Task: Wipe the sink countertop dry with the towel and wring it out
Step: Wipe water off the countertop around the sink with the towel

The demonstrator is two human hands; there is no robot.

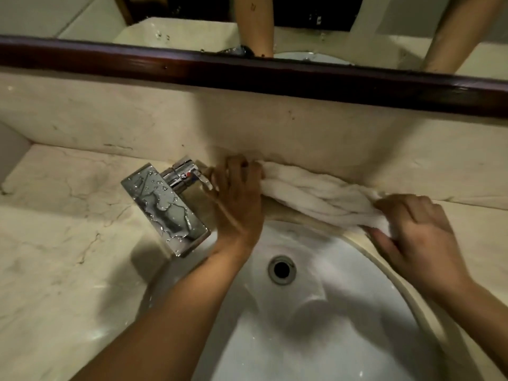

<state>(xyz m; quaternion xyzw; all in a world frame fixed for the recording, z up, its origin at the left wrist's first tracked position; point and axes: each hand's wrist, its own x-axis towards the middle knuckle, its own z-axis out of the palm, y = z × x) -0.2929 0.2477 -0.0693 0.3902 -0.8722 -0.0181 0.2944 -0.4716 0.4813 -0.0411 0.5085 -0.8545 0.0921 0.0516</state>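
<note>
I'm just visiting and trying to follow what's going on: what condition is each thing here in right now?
Towel, bunched into a rope along the countertop's back edge, held at both ends.
Faucet, no water running, droplets on top.
Left hand, gripping the towel's end by the faucet.
Right hand, gripping the other end.
Drain, open, unplugged.

The cream marble countertop [68, 215], veined with thin dark cracks, runs back to a matching backsplash [165, 125]. A white oval sink basin [330, 312] is sunk into it. A chrome faucet [165, 210], beaded with water drops, stands on it behind the basin's left side. A twisted white towel [316, 196] lies on the narrow strip behind the basin, touching the backsplash.
</note>
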